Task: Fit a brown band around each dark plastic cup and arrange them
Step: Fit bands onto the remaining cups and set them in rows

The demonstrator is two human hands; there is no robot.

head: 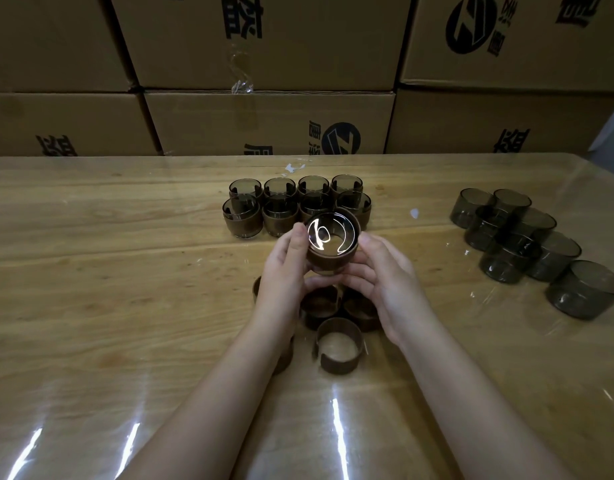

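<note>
Both hands, left (284, 268) and right (378, 282), clasp one dark translucent plastic cup with brown band (333, 244) at frame centre, mouth toward camera; banded rows (291, 206) lie just beyond on wooden worktop (90, 271).

The cup (333, 242) between the hands is smoky dark grey with a brown band (328, 263) around it, white glare inside. The bare cups (527, 244) at right are the same translucent grey. The table (108, 271) is pale yellow-brown with wood grain (glossy streaks of white reflection); the cartons (264, 46) are tan with black print.
</note>
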